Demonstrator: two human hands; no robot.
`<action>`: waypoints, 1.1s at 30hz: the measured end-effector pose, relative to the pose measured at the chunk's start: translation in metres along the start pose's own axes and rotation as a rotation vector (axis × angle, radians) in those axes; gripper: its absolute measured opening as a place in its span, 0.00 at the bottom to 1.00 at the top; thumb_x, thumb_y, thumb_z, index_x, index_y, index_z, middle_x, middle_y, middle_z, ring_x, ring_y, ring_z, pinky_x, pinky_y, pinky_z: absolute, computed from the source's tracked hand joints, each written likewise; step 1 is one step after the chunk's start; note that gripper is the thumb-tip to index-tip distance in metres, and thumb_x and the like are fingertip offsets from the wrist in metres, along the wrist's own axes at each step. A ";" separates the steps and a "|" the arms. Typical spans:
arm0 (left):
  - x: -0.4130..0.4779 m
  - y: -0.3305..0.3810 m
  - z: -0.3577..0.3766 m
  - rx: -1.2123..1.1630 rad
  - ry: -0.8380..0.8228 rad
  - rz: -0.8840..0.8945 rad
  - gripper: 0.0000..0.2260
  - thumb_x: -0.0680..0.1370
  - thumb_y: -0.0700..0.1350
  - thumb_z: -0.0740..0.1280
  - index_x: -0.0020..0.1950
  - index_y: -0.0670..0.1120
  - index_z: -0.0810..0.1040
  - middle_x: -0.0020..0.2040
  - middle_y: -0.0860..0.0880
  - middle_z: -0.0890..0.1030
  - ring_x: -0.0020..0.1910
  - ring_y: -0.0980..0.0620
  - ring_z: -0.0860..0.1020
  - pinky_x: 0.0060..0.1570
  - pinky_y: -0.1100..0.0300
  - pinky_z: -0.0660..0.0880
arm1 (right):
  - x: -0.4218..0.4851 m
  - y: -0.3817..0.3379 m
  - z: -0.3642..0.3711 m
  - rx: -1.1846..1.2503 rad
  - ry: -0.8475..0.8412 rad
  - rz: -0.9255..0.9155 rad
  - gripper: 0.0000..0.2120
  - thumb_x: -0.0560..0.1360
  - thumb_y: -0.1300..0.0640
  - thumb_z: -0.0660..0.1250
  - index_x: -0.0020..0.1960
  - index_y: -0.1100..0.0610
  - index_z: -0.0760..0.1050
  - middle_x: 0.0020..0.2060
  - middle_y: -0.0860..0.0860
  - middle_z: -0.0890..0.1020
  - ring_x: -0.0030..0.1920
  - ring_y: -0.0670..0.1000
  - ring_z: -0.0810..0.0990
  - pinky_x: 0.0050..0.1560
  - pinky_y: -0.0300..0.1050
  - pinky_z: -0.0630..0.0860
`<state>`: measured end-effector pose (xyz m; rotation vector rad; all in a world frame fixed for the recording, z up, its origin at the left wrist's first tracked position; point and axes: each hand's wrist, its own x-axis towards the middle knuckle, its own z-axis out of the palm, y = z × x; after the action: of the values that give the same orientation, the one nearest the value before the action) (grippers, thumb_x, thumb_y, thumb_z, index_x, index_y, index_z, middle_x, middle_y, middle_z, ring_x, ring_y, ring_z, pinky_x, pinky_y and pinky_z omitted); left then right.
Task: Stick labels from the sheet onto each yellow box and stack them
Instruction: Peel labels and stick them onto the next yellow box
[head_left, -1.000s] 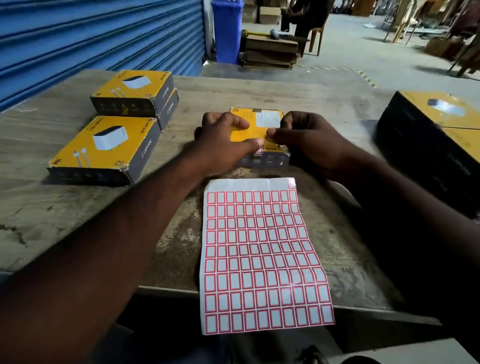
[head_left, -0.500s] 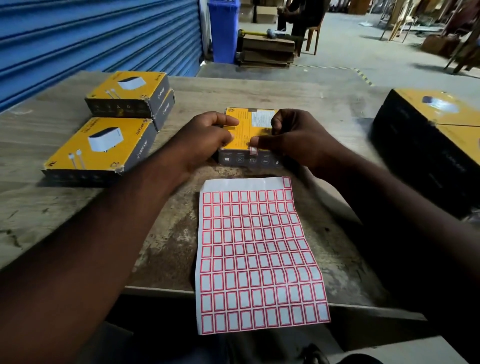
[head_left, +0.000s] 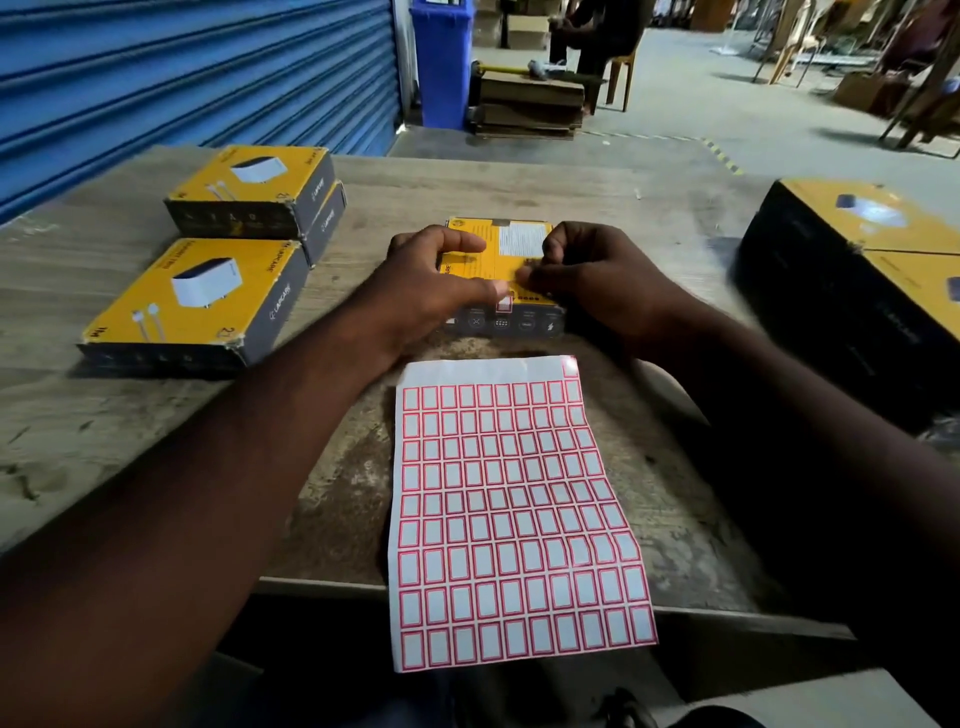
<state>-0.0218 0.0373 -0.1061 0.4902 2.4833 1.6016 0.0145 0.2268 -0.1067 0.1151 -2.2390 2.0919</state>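
Two bare hands on one yellow box (head_left: 496, 260) in the middle of the wooden table (head_left: 104, 415). Left hand (head_left: 431, 291) curled over the left part of the box lid, thumb stretched along the far side, fingers bent down onto the near edge. Right hand (head_left: 592, 275) curled over the right part, fingertips (head_left: 527, 273) pressed on the lid close beside the left fingertips. Both hands half closed, resting and pressing on the box; impossible to tell whether a loose label sits between the fingers. One small red-bordered label (head_left: 503, 303) visible at the near edge of the box, just below the fingertips, partly folded onto the dark front side.

Directly in front of the box, nearer to the body: label sheet (head_left: 519, 519), flat on the table, lower end hanging past the table edge. Top row of the sheet nearly bare, only one label at its right corner; all rows below full.

To the left, three more yellow boxes: a stack of two (head_left: 260, 192) at the far side, and a single box (head_left: 197, 306) just in front of the stack, well apart from the hands. To the right, large dark cartons with yellow tops (head_left: 857, 260), partly out of view.

Behind the table: blue roller shutter (head_left: 182, 67), blue bin (head_left: 441, 62).
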 end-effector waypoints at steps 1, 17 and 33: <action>0.001 0.000 -0.002 -0.055 -0.013 -0.020 0.29 0.57 0.57 0.79 0.57 0.58 0.78 0.66 0.48 0.73 0.59 0.49 0.79 0.58 0.50 0.79 | -0.001 -0.001 0.001 -0.019 0.003 0.000 0.15 0.74 0.68 0.71 0.36 0.55 0.68 0.28 0.48 0.76 0.33 0.48 0.76 0.38 0.44 0.73; -0.003 -0.008 -0.004 0.237 -0.002 0.129 0.21 0.73 0.57 0.75 0.63 0.54 0.77 0.65 0.52 0.71 0.62 0.53 0.73 0.63 0.57 0.71 | -0.001 0.003 0.005 -0.204 0.092 -0.069 0.14 0.75 0.62 0.71 0.38 0.53 0.68 0.27 0.47 0.73 0.29 0.47 0.71 0.31 0.43 0.68; -0.002 -0.008 -0.023 0.423 -0.078 0.293 0.32 0.68 0.51 0.79 0.70 0.52 0.74 0.68 0.51 0.70 0.65 0.52 0.72 0.64 0.57 0.72 | -0.005 0.001 0.005 -0.591 0.049 -0.197 0.24 0.62 0.47 0.82 0.40 0.50 0.67 0.32 0.43 0.72 0.32 0.46 0.68 0.35 0.46 0.68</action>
<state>-0.0278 0.0141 -0.1039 0.9894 2.7932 1.0954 0.0198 0.2215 -0.1084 0.2299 -2.5792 1.2603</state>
